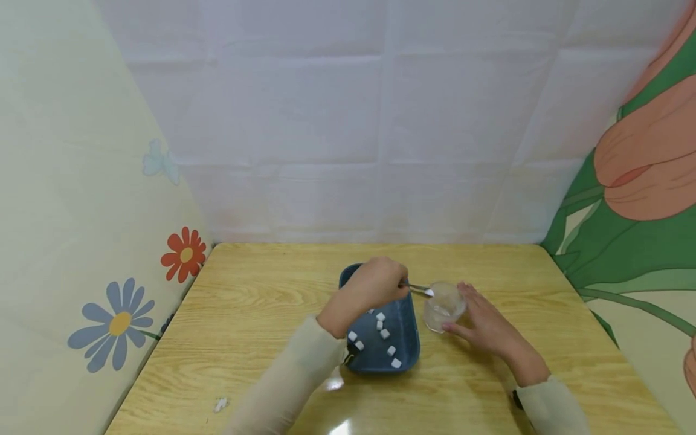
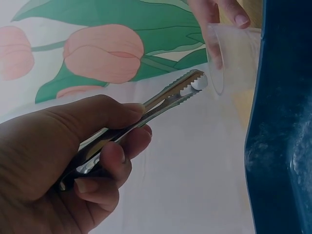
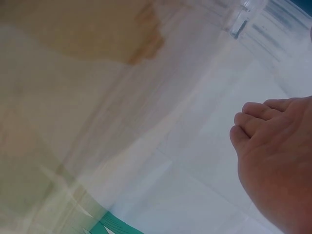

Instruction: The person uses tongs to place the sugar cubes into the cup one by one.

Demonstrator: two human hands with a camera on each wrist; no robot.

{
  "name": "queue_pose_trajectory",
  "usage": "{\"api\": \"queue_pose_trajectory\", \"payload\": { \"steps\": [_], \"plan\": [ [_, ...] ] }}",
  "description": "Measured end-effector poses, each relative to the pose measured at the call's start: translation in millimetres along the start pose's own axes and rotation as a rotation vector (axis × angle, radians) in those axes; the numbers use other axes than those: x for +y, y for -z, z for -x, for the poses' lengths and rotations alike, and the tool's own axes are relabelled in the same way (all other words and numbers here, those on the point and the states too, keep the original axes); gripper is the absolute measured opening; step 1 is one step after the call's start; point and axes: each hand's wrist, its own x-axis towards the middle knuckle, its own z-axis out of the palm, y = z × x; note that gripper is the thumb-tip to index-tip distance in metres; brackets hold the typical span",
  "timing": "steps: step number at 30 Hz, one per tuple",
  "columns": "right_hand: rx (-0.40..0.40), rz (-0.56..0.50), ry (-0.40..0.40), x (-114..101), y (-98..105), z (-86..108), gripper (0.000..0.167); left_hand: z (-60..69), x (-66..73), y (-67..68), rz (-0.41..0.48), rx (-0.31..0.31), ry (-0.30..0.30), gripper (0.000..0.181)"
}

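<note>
My left hand (image 1: 375, 283) grips a pair of metal tongs (image 2: 161, 101), thumb on one side and curled fingers on the other. Between the toothed tips sits a white cube (image 2: 199, 82), close to the mouth of a clear cup (image 1: 441, 314). The cup is slightly tilted, its opening toward the tongs. With thumb and fingers, my right hand (image 1: 486, 323) holds the cup from its right side. Left of the cup lies a dark blue tray (image 1: 405, 329), holding several white cubes (image 1: 385, 333); my left forearm hides part of it.
The tray and cup stand on a wood-grain table (image 1: 261, 302). A white patch (image 1: 220, 405) marks the table at the front left. White cloth (image 1: 337, 121) hangs behind, with flower-patterned panels (image 1: 185, 254) on both sides.
</note>
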Motion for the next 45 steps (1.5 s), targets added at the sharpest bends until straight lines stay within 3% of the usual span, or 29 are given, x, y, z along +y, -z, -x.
{"api": "queue_pose_trajectory", "payload": {
  "steps": [16,31,37,45],
  "plan": [
    [0.013,-0.005,0.019,-0.1,-0.9,0.3,0.107,-24.1,10.4,-18.6,-0.076,-0.048,0.007,0.015],
    [0.024,-0.006,0.031,3.0,-1.9,0.1,0.105,-45.3,19.1,-31.9,-0.092,-0.067,-0.012,0.014],
    [0.021,0.0,0.026,3.7,-1.9,0.0,0.106,-50.6,27.6,-33.6,-0.107,-0.101,-0.002,0.014],
    [0.024,-0.007,0.04,1.8,-0.3,0.3,0.103,-53.7,28.9,-43.1,-0.114,-0.091,0.008,0.015]
  ]
}}
